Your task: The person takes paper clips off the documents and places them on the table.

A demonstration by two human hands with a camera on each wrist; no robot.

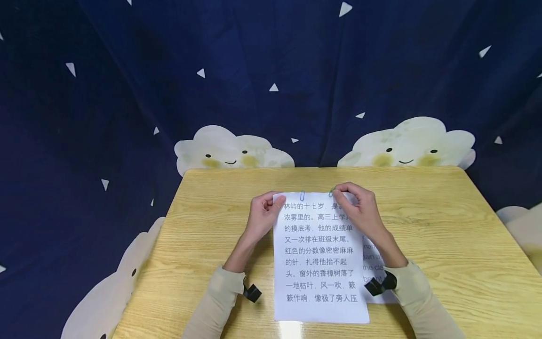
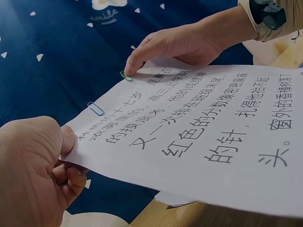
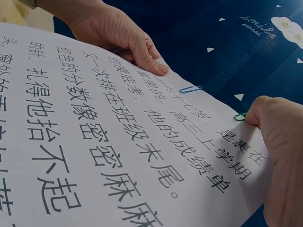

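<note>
Above a wooden bench [image 1: 423, 226], the left hand [image 1: 261, 217] pinches the printed sheet's [image 1: 319, 263] top-left corner while the right hand's [image 1: 360, 210] fingers [image 2: 134, 64] pinch a green paper clip [image 2: 126, 76] onto the top edge, right of a blue paper clip [image 2: 95, 109].

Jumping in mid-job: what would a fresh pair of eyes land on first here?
First, the printed sheet of large Chinese text, held over the middle of the wooden table. The left hand pinches its top left corner; the right hand pinches a green paper clip at the top edge, beside a blue paper clip already on.
</note>
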